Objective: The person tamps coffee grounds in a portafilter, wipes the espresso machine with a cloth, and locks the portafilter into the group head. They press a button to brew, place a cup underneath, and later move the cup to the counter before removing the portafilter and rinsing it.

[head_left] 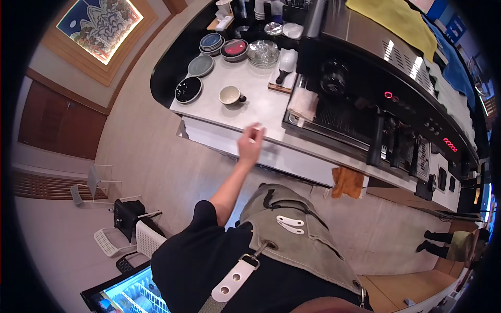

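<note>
My left hand [250, 142] is over the front edge of the white counter [261, 112], its fingers curled together. Anything between them is too small to make out. Beyond it stands a cream cup [230, 95] with a dark handle, upright and apart from the hand; no contents can be made out. A black saucer [188, 89] and a grey saucer [201, 65] lie left of the cup. To the right, a folded cloth [303, 103] rests on the espresso machine's tray. My right hand is out of view.
The espresso machine [365, 125] fills the right side, its dark handles sticking out towards me. Stacked saucers [211, 44] and clear lids [263, 53] stand at the back. An orange cloth [347, 182] hangs from the counter front. A person's legs [437, 244] show at far right.
</note>
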Demonstrator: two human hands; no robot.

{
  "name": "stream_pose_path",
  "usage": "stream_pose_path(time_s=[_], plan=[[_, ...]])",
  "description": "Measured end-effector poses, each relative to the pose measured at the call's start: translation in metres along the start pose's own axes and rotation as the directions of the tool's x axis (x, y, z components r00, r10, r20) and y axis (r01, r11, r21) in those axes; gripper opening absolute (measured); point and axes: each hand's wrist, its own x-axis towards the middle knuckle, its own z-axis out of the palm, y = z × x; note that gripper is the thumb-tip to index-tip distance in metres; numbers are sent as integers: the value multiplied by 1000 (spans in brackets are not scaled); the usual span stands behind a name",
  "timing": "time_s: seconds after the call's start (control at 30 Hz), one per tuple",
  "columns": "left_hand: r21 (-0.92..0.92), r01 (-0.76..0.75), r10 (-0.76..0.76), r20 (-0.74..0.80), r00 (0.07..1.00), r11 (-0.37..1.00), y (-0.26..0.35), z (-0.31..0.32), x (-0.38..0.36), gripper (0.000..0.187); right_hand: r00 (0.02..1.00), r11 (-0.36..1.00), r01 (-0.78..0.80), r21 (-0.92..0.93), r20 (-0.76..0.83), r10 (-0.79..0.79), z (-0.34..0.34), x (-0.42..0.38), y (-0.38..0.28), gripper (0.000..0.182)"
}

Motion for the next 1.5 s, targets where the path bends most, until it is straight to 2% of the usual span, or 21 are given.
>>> stream_pose_path(time_s=[0.03,0.13,0.23,0.3,0.37,0.5,0.57,0.63,0.7,0.77,0.8,0.83,0.87,0.93,1.0,1.03,1.1,1.2,1.23,1.33,1.5], plan=[[-24,-42,39,-119,992,999,-19,-13,21,32,1000,1000,-1,-16,-14,1,-1,-5,2,57],[24,-62,66,-193,979,998,-66,-41,86,82,999,1000,8,-22,-51,-9,3,-19,6,57],[-71,-26,23,-42,999,997,-96,-39,124,106,996,999,37,26,-83,-35,15,-30,15,57],[58,-124,121,53,991,991,-113,-36,141,109,992,994,57,89,-113,-47,29,-40,32,58],[-21,14,-12,73,997,1000,-114,-32,150,121,988,982,78,170,-145,-54,49,-49,51,58],[-52,29,-26,47,999,998,-104,-34,152,117,984,949,145,281,-145,-108,84,-61,85,58],[-38,-48,47,-33,998,998,-105,-33,151,115,979,977,168,135,-137,-149,97,-71,88,59],[-214,1,7,36,999,977,-64,-39,136,113,964,966,196,-170,-146,-221,99,-79,76,47],[-310,34,11,142,990,950,-12,-40,118,113,954,829,193,-524,-98,-283,88,-76,65,32],[-342,32,66,269,961,939,30,-36,98,113,835,736,250,-630,-245,-493,97,-118,-20,22],[-373,18,120,343,932,928,43,-27,90,113,730,738,420,-527,-287,-620,100,-148,-73,21],[-402,56,131,423,897,914,68,-17,80,114,524,670,520,-530,-421,-740,112,-186,-133,18],[-400,83,137,491,860,913,87,-6,71,114,407,608,652,-454,-467,-785,118,-229,-190,21],[-476,25,269,539,798,879,118,24,54,115,-211,184,669,-720,-421,-882,123,-294,-256,20],[-444,16,283,600,748,896,138,56,40,114,-738,-148,406,-902,-228,-635,124,-347,-274,10],[-397,-180,387,535,751,900,139,75,36,112,-908,-232,217,-948,-108,-405,123,-370,-278,13],[-513,33,336,608,719,858,153,108,27,111,-999,-430,-20,-903,29,-16,133,-418,-294,16],[-423,2,274,591,758,906,177,134,21,111,-953,-694,-210,-689,-14,302,147,-470,-320,39],[-420,5,262,577,774,908,179,142,21,111,-945,-745,-258,-615,-1,328,147,-474,-321,51],[-427,2,250,535,807,904,179,171,22,110,-990,-621,-117,-775,137,17,133,-458,-313,39],[-457,61,211,520,827,887,188,185,19,110,-994,-651,-109,-751,74,82,95,-460,-319,38]])
